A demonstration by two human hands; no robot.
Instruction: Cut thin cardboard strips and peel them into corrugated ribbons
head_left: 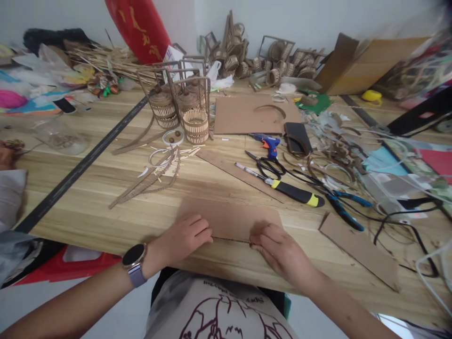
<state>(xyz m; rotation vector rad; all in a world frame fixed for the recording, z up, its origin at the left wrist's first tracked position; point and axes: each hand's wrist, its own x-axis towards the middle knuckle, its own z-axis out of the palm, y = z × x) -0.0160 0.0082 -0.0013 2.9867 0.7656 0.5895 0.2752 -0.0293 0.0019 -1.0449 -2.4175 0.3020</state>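
Note:
A brown cardboard sheet (233,217) lies flat on the wooden table, near its front edge. My left hand (183,238), with a watch on the wrist, rests on the sheet's left part, palm down, fingers lying on it. At the sheet's right front corner, my right hand (277,247) pinches the cardboard edge between thumb and fingers. Behind the sheet lie a yellow-black utility knife (296,192), black scissors (271,167) and a narrow cardboard strip (236,174).
A blue glue gun (268,143), a phone (298,137) and pliers (344,209) are at the right. Small slatted baskets (196,126) stand at the back left. Another cardboard piece (358,249) lies front right. Another person's hand (6,155) shows far left.

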